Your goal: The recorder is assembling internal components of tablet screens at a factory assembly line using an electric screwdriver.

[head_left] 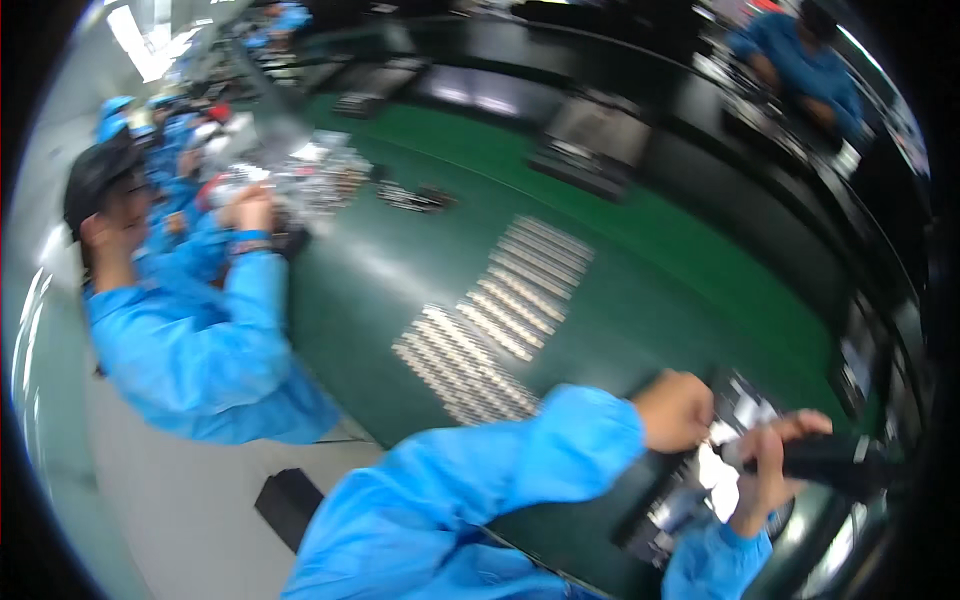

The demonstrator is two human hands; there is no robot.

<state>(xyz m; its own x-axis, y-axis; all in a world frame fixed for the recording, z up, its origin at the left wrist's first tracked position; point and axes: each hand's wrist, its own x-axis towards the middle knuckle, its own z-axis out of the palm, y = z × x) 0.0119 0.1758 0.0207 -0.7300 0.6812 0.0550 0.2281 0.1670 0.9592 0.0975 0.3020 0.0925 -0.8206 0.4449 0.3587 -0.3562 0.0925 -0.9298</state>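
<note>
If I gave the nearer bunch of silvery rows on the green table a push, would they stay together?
The silvery rows would probably split up, since dark lines show between them. They'd likely slide rather than roll, as they seem to lie flat on the smooth-looking green table. Blur hides whether they'd bend.

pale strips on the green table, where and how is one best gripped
Probably pinch one of the nearer pale strips across its left end, the left hand coming from above and the left: the strips look flat, long, narrow and closely set, and their right ends lie near the left sleeve.
</note>
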